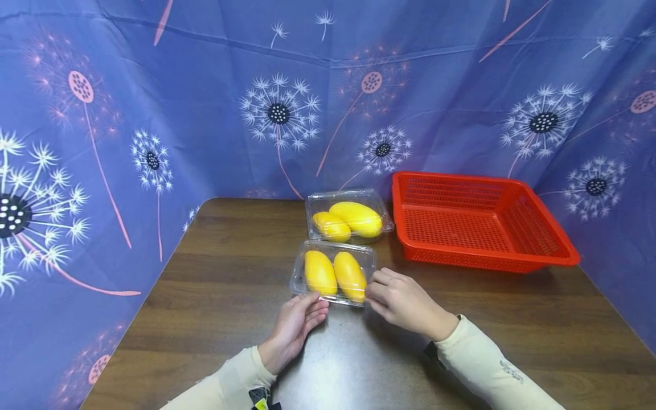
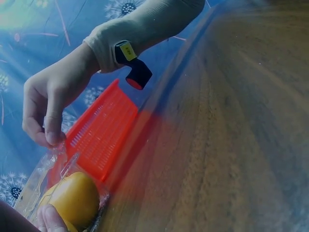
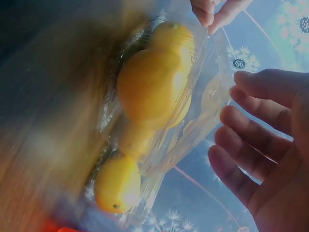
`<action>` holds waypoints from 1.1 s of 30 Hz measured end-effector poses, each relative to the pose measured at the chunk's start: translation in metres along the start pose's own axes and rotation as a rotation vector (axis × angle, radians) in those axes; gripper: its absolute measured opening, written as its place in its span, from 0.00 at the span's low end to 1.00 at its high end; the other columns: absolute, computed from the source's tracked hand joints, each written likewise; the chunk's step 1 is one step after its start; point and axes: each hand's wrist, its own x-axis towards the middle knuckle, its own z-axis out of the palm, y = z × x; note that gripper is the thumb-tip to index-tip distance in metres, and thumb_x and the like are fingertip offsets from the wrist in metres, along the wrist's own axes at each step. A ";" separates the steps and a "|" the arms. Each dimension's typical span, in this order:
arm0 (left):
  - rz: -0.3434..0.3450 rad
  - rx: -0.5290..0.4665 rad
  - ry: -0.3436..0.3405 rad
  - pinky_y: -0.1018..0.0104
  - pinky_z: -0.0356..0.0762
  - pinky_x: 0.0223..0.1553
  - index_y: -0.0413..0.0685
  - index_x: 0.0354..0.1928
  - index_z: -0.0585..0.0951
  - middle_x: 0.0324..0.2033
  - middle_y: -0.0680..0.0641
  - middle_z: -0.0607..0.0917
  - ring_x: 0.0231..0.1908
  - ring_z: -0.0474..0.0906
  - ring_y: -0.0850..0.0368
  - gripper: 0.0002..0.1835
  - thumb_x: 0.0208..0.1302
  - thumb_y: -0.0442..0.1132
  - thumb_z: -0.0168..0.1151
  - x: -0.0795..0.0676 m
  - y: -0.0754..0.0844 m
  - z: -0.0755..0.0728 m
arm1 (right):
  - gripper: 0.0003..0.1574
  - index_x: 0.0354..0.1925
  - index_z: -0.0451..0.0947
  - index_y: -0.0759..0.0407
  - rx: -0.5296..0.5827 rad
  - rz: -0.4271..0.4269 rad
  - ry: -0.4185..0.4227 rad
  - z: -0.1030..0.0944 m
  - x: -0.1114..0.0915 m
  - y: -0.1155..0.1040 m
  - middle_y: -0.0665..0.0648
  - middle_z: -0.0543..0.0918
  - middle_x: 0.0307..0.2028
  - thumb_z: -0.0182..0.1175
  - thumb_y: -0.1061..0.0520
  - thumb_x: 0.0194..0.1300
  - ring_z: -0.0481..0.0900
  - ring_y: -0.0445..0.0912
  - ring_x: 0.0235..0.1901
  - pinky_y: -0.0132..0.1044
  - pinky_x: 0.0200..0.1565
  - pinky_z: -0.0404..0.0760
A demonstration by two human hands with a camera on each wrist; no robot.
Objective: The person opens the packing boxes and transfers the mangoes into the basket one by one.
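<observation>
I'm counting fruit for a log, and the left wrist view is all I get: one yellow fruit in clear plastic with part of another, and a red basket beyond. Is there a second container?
Observer: Yes. In the head view, a second clear container stands just behind the nearer container.
Operator: What is inside it?
Observer: Two yellow fruits: a larger fruit on the right and a smaller fruit on the left.
Operator: Thanks. My picture cuts off most of what is at the near side; what is there?
Observer: The left hand, its fingers at the near edge of the nearer container.
</observation>
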 end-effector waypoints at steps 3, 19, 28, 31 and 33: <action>0.006 0.004 0.004 0.75 0.83 0.35 0.40 0.45 0.71 0.25 0.54 0.85 0.29 0.83 0.66 0.08 0.70 0.37 0.54 -0.001 0.000 0.001 | 0.13 0.30 0.81 0.53 -0.011 -0.017 0.018 0.002 0.005 -0.004 0.47 0.75 0.28 0.75 0.60 0.45 0.71 0.41 0.31 0.31 0.31 0.75; 0.000 -0.025 -0.006 0.76 0.83 0.36 0.34 0.49 0.71 0.26 0.54 0.86 0.29 0.83 0.66 0.13 0.70 0.37 0.53 -0.003 0.001 0.002 | 0.08 0.29 0.80 0.51 -0.121 -0.066 -0.091 0.015 0.042 -0.021 0.49 0.79 0.36 0.71 0.55 0.52 0.75 0.45 0.41 0.36 0.39 0.77; -0.009 -0.058 -0.007 0.76 0.83 0.36 0.35 0.47 0.72 0.27 0.53 0.86 0.29 0.83 0.65 0.11 0.70 0.36 0.53 -0.006 0.000 0.004 | 0.06 0.28 0.81 0.52 -0.156 -0.089 -0.122 0.018 0.049 -0.026 0.50 0.78 0.35 0.70 0.55 0.54 0.74 0.46 0.37 0.36 0.40 0.78; -0.014 -0.057 -0.004 0.76 0.83 0.37 0.34 0.47 0.71 0.27 0.53 0.86 0.30 0.83 0.65 0.11 0.70 0.36 0.53 -0.007 -0.001 0.006 | 0.05 0.28 0.82 0.52 -0.156 -0.079 -0.135 0.020 0.048 -0.027 0.50 0.79 0.36 0.70 0.55 0.54 0.75 0.46 0.37 0.36 0.40 0.79; -0.013 -0.053 -0.003 0.76 0.83 0.37 0.34 0.47 0.71 0.27 0.52 0.86 0.30 0.83 0.65 0.11 0.70 0.36 0.53 -0.007 -0.002 0.006 | 0.05 0.29 0.82 0.52 -0.159 -0.073 -0.142 0.020 0.047 -0.027 0.50 0.80 0.37 0.71 0.55 0.54 0.75 0.46 0.38 0.36 0.40 0.79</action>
